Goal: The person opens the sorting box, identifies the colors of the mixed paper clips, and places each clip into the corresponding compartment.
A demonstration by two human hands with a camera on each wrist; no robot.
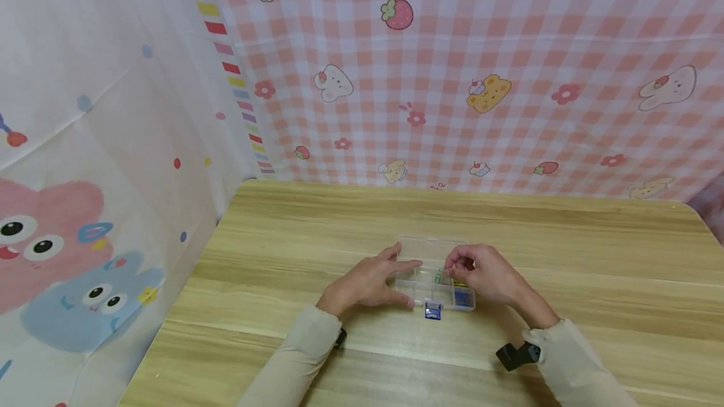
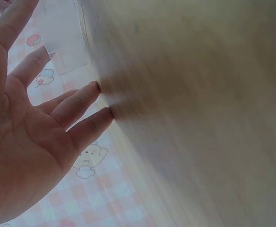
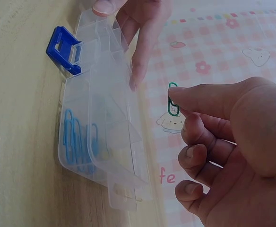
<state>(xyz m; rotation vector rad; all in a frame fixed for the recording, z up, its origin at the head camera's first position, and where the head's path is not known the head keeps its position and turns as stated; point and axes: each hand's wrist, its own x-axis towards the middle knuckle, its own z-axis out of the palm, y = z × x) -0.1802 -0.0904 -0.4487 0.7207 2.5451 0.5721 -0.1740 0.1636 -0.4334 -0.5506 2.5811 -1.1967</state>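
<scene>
A clear plastic divided box [image 1: 421, 294] lies on the table with its lid [image 1: 427, 247] tipped back. My right hand [image 1: 483, 275] is over its right side, pinching a green paper clip [image 3: 173, 109] between thumb and forefinger; the other fingers curl loosely. My left hand [image 1: 367, 280] is at the box's left end, fingers spread, thumb at the front edge and forefinger reaching over the box. Blue paper clips [image 3: 76, 142] sit in the front right compartment, with something yellow [image 1: 459, 283] behind them, partly covered by my right hand. A blue latch [image 3: 61, 49] hangs from the front.
The wooden table [image 1: 294, 237] reaches back to a pink checked cloth [image 1: 362, 124] with cartoon prints. On the left hangs a white cloth [image 1: 141, 174] with cartoon figures. A black wrist device [image 1: 517, 355] is strapped near my right sleeve.
</scene>
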